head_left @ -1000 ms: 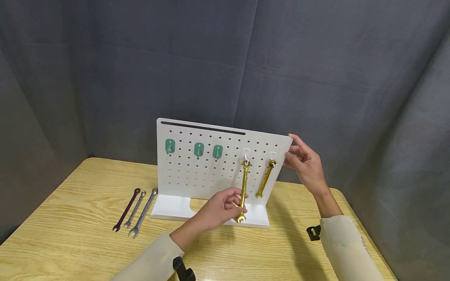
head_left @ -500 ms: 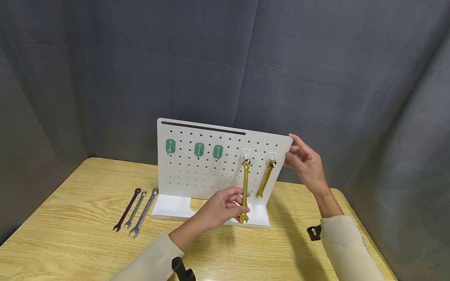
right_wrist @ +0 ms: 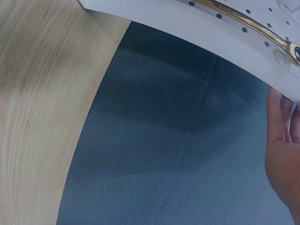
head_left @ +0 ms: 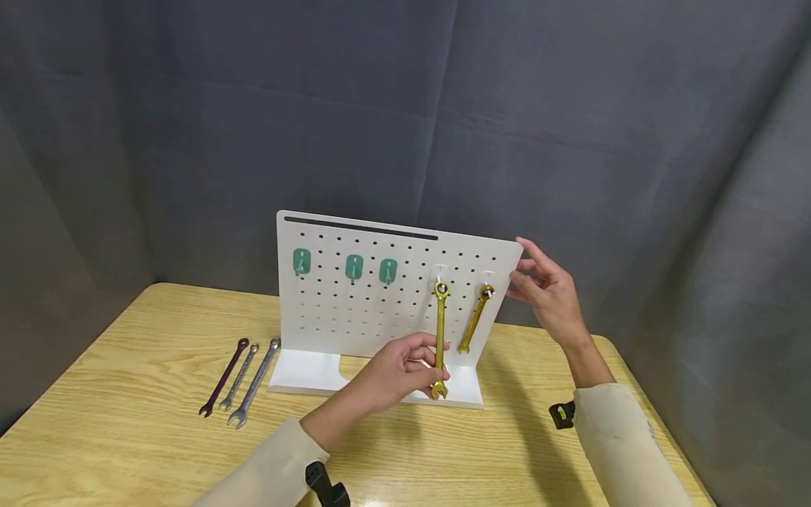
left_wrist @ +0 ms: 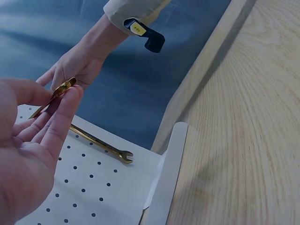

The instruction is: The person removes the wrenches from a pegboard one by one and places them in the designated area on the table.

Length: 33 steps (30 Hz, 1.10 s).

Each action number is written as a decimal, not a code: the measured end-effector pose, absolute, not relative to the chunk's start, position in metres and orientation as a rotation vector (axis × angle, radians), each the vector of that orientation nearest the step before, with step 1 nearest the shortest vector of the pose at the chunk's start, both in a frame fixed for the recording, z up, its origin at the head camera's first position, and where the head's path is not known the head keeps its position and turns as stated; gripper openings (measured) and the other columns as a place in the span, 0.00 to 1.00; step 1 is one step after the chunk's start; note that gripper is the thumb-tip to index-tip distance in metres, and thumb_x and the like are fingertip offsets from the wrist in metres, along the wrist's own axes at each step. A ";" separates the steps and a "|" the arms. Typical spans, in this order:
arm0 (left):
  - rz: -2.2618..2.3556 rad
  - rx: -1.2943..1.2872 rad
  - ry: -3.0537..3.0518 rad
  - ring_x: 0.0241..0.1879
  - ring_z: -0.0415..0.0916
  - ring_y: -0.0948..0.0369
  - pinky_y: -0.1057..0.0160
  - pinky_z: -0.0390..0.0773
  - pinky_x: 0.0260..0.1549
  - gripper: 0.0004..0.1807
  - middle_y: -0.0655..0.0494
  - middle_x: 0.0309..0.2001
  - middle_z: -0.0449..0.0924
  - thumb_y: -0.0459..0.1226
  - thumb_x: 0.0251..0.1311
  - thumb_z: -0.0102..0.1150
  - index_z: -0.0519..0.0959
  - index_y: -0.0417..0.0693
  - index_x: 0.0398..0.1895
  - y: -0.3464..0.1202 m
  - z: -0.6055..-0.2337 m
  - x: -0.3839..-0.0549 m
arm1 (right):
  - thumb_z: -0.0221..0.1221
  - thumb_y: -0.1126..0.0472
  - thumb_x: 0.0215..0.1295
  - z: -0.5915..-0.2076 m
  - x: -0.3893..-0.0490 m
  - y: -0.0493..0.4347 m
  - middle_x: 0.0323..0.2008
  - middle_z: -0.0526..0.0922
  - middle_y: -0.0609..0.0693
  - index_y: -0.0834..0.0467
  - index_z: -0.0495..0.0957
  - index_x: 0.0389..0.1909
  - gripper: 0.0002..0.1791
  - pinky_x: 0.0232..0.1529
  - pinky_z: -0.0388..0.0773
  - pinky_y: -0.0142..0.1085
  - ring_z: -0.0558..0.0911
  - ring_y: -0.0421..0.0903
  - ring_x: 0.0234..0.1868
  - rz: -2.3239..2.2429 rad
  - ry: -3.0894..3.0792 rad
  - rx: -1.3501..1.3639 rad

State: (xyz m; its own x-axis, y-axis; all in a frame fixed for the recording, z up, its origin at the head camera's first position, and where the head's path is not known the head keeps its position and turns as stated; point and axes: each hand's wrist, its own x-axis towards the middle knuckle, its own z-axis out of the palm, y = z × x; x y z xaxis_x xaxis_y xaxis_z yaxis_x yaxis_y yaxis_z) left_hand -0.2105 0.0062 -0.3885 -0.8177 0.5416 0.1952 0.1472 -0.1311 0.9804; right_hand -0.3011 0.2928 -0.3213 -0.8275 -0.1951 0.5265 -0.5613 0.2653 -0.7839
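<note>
My left hand [head_left: 394, 373] pinches a gold combination wrench [head_left: 440, 320] near its open end, between thumb and fingers. The wrench hangs almost upright in front of the white pegboard [head_left: 355, 310]. Its ring end overlaps a clear hook [head_left: 438, 273] in the head view. At the board's right edge, my right hand [head_left: 550, 299] grips with the thumb in front and fingers behind. Close by it, a second gold wrench [head_left: 475, 320] hangs tilted from another clear hook [head_left: 488, 277]. In the left wrist view, the held wrench [left_wrist: 58, 91] appears nearly end-on, partly covered by fingers.
Three green hooks [head_left: 353, 267] sit on the board's left half, with nothing hanging from them. Left of the board's base [head_left: 307, 370], a purple wrench [head_left: 223, 378] and two silver wrenches [head_left: 253, 384] lie on the wooden table [head_left: 127, 422]. A grey curtain [head_left: 304, 105] rises behind.
The head view has shifted slightly. The held wrench's lower end has swung a little to the right with my left hand, so it stands more upright. My right hand stays on the board's edge.
</note>
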 end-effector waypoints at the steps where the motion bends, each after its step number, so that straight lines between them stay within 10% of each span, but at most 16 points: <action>1: 2.033 0.773 1.861 0.33 0.85 0.57 0.54 0.87 0.39 0.23 0.48 0.40 0.83 0.29 0.68 0.63 0.74 0.35 0.64 0.005 -0.388 -0.210 | 0.57 0.75 0.73 -0.321 -0.301 0.292 0.47 0.79 0.60 0.51 0.68 0.76 0.33 0.46 0.84 0.36 0.86 0.42 0.45 1.585 -2.213 0.698; 33: 2.074 0.770 1.808 0.35 0.86 0.54 0.51 0.87 0.39 0.25 0.44 0.41 0.81 0.29 0.66 0.64 0.73 0.38 0.67 -0.017 -0.367 -0.197 | 0.57 0.74 0.74 -0.322 -0.300 0.292 0.47 0.79 0.59 0.51 0.67 0.77 0.34 0.46 0.84 0.35 0.85 0.42 0.46 1.554 -2.230 0.676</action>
State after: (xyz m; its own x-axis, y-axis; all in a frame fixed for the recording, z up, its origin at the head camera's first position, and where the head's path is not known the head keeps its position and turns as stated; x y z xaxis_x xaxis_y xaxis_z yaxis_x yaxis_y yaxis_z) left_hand -0.1968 -0.0169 -0.3673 -0.8175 0.5378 0.2059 0.1304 -0.1753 0.9758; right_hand -0.3004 0.2920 -0.3219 -0.8293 -0.1875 0.5264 -0.5587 0.2890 -0.7774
